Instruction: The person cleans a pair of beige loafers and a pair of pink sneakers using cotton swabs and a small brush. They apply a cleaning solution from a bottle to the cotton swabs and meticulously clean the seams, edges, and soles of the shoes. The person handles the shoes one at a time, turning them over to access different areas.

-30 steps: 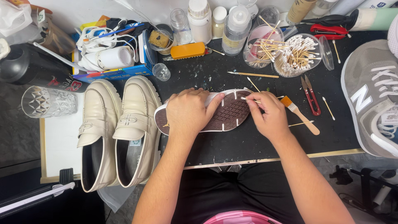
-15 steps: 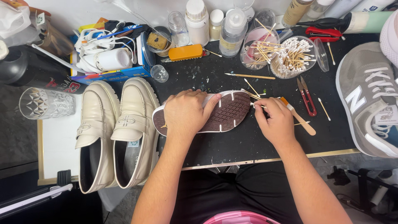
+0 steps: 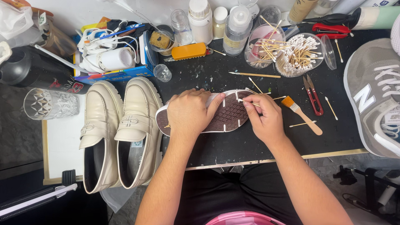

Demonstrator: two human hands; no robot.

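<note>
A shoe (image 3: 227, 113) lies sole up on the black work mat (image 3: 250, 143), showing a dark brown tread with a white rim. My left hand (image 3: 189, 111) presses down on the heel half and holds the shoe still. My right hand (image 3: 262, 116) pinches a thin cotton swab (image 3: 246, 101), its tip touching the tread near the toe. A few loose swabs lie just beyond the toe.
A pair of cream loafers (image 3: 118, 133) stands to the left. A grey sneaker (image 3: 375, 96) is at the right edge. Red snips (image 3: 312, 95), a small flat brush (image 3: 302, 115), tubs of swabs (image 3: 298, 54), bottles, an orange brush (image 3: 188, 51) and a glass (image 3: 50, 104) crowd the surroundings.
My right hand drew back off the toe to the right, then returned with the swab onto the tread. The left hand stayed on the shoe.
</note>
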